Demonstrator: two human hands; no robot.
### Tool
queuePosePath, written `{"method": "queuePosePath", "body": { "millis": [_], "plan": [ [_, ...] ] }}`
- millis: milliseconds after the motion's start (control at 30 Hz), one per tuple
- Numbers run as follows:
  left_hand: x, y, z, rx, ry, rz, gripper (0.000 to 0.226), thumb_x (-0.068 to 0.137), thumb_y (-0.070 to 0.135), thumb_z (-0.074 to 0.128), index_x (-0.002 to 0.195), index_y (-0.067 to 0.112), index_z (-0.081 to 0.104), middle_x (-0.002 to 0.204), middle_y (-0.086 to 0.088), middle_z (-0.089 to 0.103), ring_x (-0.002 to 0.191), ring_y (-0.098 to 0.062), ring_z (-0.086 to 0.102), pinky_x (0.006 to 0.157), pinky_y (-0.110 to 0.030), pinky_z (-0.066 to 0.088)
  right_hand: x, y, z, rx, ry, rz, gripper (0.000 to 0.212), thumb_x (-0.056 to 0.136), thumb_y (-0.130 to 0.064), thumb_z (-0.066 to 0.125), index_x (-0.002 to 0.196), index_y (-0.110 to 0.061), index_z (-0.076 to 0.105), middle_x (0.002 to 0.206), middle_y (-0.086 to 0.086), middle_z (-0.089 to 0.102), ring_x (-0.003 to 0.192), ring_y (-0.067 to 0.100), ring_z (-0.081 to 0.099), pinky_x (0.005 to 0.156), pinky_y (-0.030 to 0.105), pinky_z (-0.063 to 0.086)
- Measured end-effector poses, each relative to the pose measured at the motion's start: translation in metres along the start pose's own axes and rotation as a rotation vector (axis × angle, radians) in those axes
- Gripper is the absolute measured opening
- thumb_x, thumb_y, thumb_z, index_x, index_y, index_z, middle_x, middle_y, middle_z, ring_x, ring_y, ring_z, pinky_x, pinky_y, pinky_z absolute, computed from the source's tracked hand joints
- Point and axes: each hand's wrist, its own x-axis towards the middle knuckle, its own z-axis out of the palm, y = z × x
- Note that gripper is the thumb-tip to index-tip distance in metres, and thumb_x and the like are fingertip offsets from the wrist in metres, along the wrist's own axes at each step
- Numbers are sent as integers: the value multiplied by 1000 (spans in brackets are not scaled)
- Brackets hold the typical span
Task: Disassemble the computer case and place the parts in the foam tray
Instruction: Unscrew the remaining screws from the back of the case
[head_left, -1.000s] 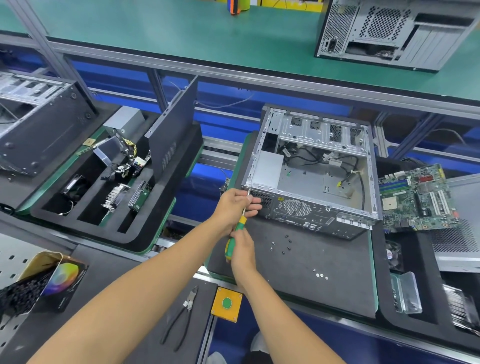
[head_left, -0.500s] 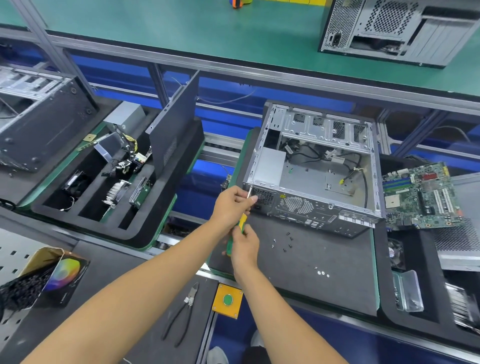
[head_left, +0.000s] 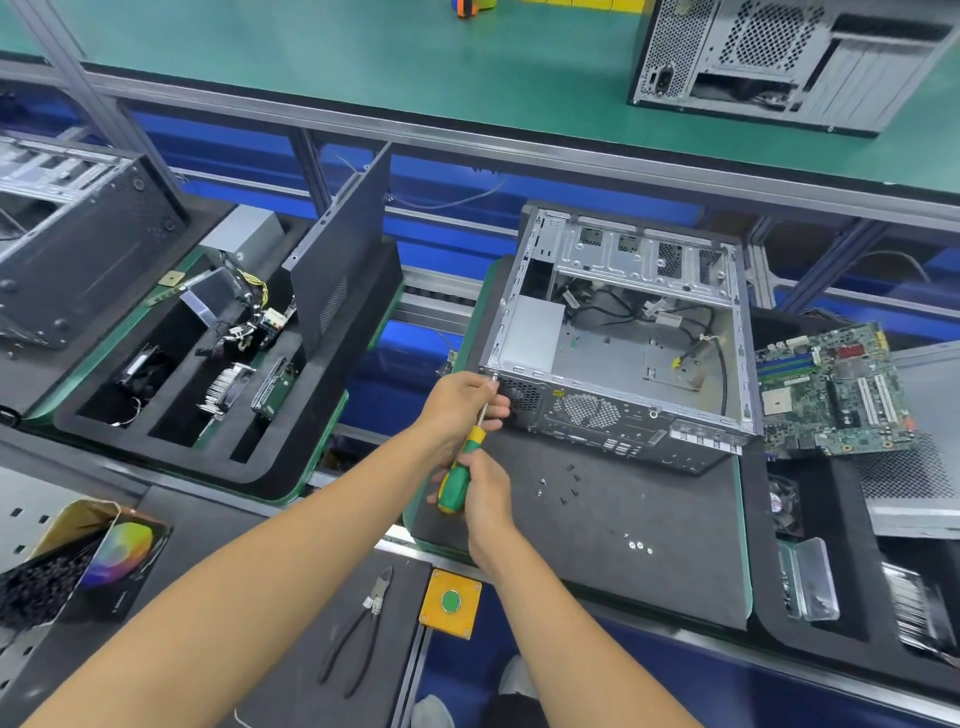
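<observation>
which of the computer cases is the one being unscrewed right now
The open computer case on the dark mat, centre: the screwdriver tip meets its near-left corner. The others sit untouched.

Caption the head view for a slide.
Two hands work a screwdriver at the open computer case corner.

Open grey steel case (head_left: 618, 338) lying on its side on a black mat, interior upward with loose cables inside, rear panel toward the viewer — black foam tray (head_left: 291, 467) well apart to its left, its slots holding a fan, heatsink, drive and upright side panel.
</observation>
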Motion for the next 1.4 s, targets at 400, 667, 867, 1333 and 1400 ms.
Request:
{"method": "queuePosePath", "body": {
  "millis": [400,667,867,1333,1400],
  "plan": [
    [13,14,-14,98,-72,-70,28,96,7,69,118,-9,64,90,-17,71,70,-18,74,65,-27,63,-6,-4,5,222,-176,151,26,94,-24,43,89,-5,61,67,6,55,52,20,50,52,28,39],
    [9,11,-10,230,-102,18,15,97,21,71,93,9,63,85,-10,69,74,-17,67,65,-25,59,-2,-7,5,196,-53,135,14,93,-16,50,84,-9,57,67,9,59,53,19,55,48,27,43],
    [12,9,-14,186,-47,-9,25,86,4,81,103,-3,63,76,-14,68,60,-18,66,62,-30,61,0,-6,2,209,-51,185,19,93,-25,51,85,-10,60,68,6,63,51,16,53,46,23,40],
    [16,7,-10,297,-8,-7,32,81,15,87,105,7,67,87,-11,73,68,-16,67,67,-33,60,6,-2,-2,281,46,192,10,88,-24,62,90,-14,59,66,2,52,52,12,50,47,25,45],
    [17,7,-11,185,-58,-42,24,87,6,80,105,3,66,88,-16,71,66,-17,67,67,-32,62,5,-2,-7,321,-72,223,24,91,-31,50,88,-11,64,70,3,57,55,14,53,48,24,44]
  ]
}}
